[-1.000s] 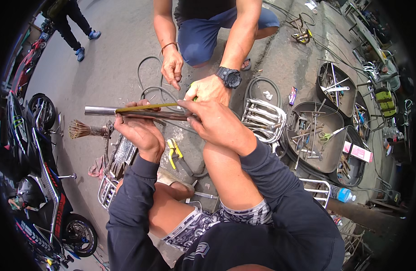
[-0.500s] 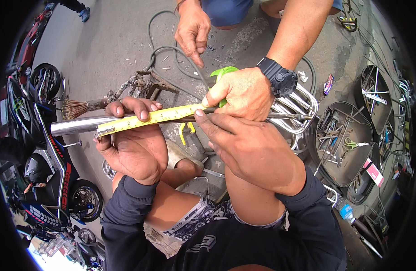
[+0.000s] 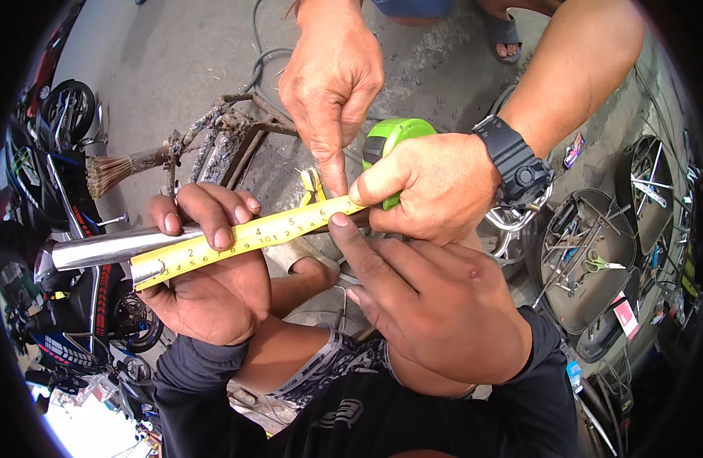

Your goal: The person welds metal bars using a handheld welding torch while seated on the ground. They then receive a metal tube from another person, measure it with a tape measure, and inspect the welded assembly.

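A shiny metal tube (image 3: 92, 250) lies across the middle, with a yellow tape measure blade (image 3: 282, 229) stretched along it. My left hand (image 3: 221, 298) is closed around the tube, its fingers over the top and the blade's hooked end near its thumb. Fingers stretched out, my right hand (image 3: 450, 313) touches the blade's lower edge with its index fingertip. A co-worker's watch-wearing hand (image 3: 439, 179) grips the blade beside the green tape measure case (image 3: 407, 131). Their other hand (image 3: 332, 84) points a finger down at the blade. The tube's right end is hidden behind hands.
A rusty, crusted metal frame (image 3: 233, 137) and a bristle brush (image 3: 122, 168) are beyond my left hand. Trays of tools (image 3: 588, 252) with green-handled scissors (image 3: 599, 262) sit at right. Motorcycles (image 3: 69, 252) line the left. A cable (image 3: 256, 61) loops on the ground.
The co-worker's free hand has come down to the blade, index finger pointing. Tube, tape and my hands appear larger and slightly lower left. My left hand keeps its hold.
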`<state>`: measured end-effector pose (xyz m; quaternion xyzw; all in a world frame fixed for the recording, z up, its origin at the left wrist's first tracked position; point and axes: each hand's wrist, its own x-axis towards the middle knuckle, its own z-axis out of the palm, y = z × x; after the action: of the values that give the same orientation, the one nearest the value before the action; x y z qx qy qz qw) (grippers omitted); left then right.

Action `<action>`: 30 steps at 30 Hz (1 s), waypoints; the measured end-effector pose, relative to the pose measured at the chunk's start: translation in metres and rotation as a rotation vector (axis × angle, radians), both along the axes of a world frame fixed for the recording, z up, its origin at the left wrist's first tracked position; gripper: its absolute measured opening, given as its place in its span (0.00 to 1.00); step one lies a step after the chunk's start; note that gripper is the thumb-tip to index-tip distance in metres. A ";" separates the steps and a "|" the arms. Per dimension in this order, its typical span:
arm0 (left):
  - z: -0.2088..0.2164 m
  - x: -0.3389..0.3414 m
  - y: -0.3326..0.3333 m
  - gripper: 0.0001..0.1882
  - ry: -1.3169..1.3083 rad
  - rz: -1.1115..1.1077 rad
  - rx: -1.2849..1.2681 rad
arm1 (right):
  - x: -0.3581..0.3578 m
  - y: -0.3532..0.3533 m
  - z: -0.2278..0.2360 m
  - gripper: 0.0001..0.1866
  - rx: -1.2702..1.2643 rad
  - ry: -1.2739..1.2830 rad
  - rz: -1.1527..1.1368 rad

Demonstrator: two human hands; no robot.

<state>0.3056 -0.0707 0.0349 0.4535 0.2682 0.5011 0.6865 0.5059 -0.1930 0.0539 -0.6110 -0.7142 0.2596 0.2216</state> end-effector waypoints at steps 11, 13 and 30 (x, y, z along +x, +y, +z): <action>-0.008 0.002 0.005 0.29 -0.257 0.015 -0.079 | -0.016 -0.003 0.003 0.17 0.041 0.094 -0.229; -0.010 0.006 0.007 0.27 -0.283 0.033 -0.099 | -0.018 -0.001 0.000 0.17 -0.069 0.040 -0.222; -0.017 0.017 0.019 0.15 -0.238 0.164 -0.134 | -0.005 0.008 -0.059 0.23 -0.284 0.656 -0.535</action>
<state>0.3227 -0.0516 0.0183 0.3208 0.2541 0.5867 0.6988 0.5005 -0.1854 -0.0050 -0.6841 -0.3800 0.4686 0.4098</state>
